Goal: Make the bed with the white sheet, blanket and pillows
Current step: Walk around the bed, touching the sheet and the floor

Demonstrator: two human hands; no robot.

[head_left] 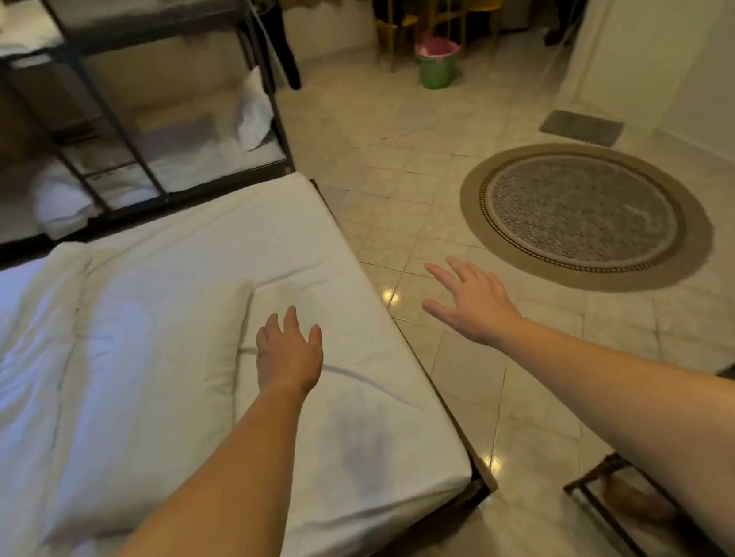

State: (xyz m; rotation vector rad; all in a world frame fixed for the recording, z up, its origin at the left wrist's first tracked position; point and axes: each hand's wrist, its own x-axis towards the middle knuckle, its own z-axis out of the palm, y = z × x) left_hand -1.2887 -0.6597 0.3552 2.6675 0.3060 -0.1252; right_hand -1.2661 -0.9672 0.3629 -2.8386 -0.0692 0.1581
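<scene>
Left hand and right hand, fingers spread and empty; the soft, light blanket likely lifts best by its right edge.

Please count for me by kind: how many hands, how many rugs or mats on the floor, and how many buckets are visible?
Hands: 2, left hand and right hand
Rugs or mats: 2, round rug and grey mat
Buckets: 1, green bucket
Total: 5
</scene>
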